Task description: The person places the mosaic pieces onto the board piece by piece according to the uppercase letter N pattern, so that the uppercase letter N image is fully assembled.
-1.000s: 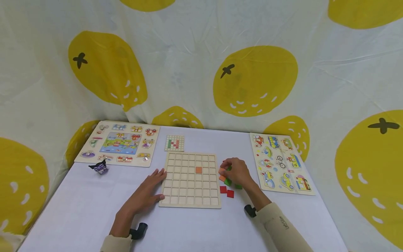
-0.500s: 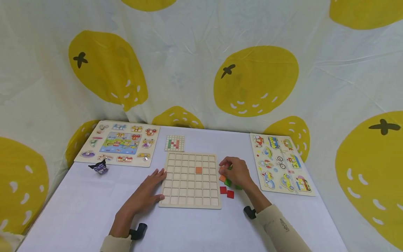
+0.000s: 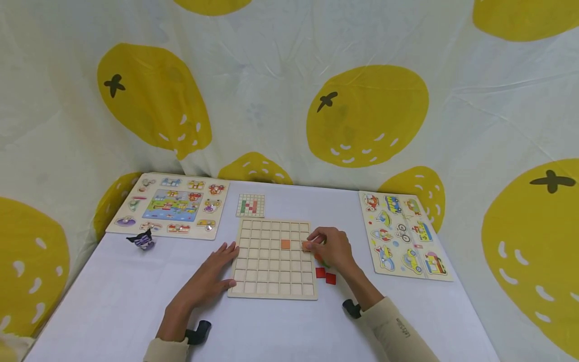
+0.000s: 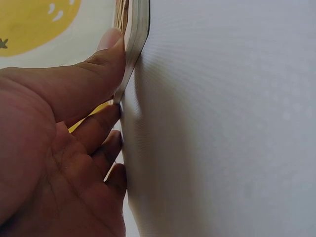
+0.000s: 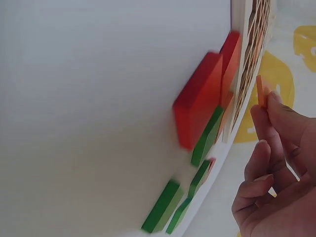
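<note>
White table (image 3: 271,327), right hand (image 3: 335,248) pinching orange tile (image 5: 260,92), left hand (image 3: 209,276) spread against board (image 3: 274,276), green tiles (image 5: 207,136) distinct only from right wrist.

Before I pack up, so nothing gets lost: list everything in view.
Grid board: one, pale wood, mid-table
Board tile: one, orange, in a cell
Held tile: one, orange, over board's right edge
Loose tiles: several, red, green, orange, right of board
Pattern card: one, pale multicoloured, behind board
Picture puzzles: two, multicoloured, back left and right
Toy: one, black-purple, left side
Table: one, white, beneath
Backdrop: one, white and yellow, behind
Wrist devices: two, black, at wrists
Sleeves: two, beige, forearms
Left hand: one, touching board's left edge
Right hand: one, pinching held tile
</note>
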A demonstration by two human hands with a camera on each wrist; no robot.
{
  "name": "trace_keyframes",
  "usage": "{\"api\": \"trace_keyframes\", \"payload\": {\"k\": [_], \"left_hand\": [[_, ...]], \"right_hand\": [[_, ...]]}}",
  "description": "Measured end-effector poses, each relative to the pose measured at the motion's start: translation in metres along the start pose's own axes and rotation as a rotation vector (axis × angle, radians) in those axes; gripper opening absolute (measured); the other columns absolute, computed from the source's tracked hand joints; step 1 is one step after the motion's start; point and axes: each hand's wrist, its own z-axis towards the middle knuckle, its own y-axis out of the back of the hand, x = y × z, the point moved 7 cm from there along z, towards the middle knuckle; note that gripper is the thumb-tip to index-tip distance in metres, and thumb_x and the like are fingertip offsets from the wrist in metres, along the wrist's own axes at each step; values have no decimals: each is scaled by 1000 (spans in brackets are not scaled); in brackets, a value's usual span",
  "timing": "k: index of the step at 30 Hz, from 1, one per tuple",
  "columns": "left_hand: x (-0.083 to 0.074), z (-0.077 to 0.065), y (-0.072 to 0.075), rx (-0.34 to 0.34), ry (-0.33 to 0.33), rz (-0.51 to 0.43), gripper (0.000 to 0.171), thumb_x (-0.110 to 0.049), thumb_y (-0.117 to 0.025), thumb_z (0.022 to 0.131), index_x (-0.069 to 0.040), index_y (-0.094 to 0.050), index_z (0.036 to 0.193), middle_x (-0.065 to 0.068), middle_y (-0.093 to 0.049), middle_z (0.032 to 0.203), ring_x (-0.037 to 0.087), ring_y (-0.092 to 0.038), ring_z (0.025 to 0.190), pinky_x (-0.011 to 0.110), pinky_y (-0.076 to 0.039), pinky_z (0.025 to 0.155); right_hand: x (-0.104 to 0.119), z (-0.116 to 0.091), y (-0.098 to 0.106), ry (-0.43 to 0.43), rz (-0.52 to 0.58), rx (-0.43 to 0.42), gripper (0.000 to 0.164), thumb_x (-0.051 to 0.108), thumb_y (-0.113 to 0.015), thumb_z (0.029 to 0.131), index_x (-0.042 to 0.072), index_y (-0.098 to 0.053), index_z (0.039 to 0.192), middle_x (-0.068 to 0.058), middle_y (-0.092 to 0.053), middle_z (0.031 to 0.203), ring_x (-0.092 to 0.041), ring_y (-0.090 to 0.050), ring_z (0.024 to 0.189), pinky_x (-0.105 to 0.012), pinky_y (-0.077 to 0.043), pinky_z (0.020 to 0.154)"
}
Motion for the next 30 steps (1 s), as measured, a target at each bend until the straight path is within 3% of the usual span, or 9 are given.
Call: {"api": "trace_keyframes", "payload": {"k": [11,21,30], "left_hand": [[-1,-1,1,-3,10,-3,89,-11,-83,90,-11,-37,166,6,-25,178,36,-13,167,60,-11,136],[-2,-2,2,-20,-10,-12,89,-11,-84,89,-10,-38,165,9,-27,177,38,-15,167,61,-13,135],[0,-2,1,-14,-14,-18,88,-11,-83,90,-10,-38,166,8,-26,177,37,-14,167,61,-12,135]], "right_hand": [[24,-2,-24,93,10,45,10,21,-90,85,22,-81,88,8,-73,75,-11,-64,75,-29,-50,64],[36,-3,-39,43,-25,81,12,24,-91,85,23,-79,85,9,-70,76,-12,-63,80,-29,-52,68],[41,-3,-47,31,-68,110,13,20,-90,86,22,-77,83,7,-66,73,-12,-60,73,-27,-49,63]]}}
